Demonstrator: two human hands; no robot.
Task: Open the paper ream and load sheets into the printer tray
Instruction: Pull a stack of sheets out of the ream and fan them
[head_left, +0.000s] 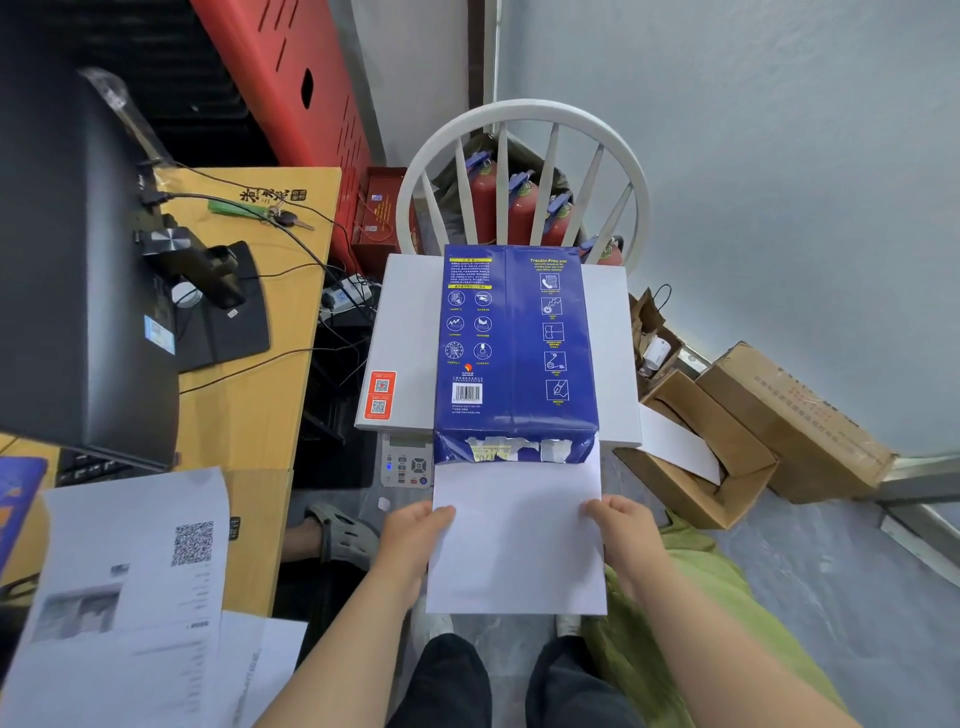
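Note:
A blue paper ream (514, 338) lies flat on top of the white printer (402, 332), which sits on a white chair. The ream's near end is torn open. A stack of white sheets (517, 540) sticks out of that torn end toward me. My left hand (415, 535) grips the stack's left edge and my right hand (621, 525) grips its right edge, thumbs on top. The printer's control panel (408, 465) shows below the ream at the left; the paper tray is not visible.
A wooden desk (260, 405) at the left holds a black monitor (78, 260), cables and keys. Printed pages (130, 587) lie at lower left. Open cardboard boxes (727, 431) stand at the right by the wall. Red fire extinguishers (519, 208) stand behind the chair back. My feet are below.

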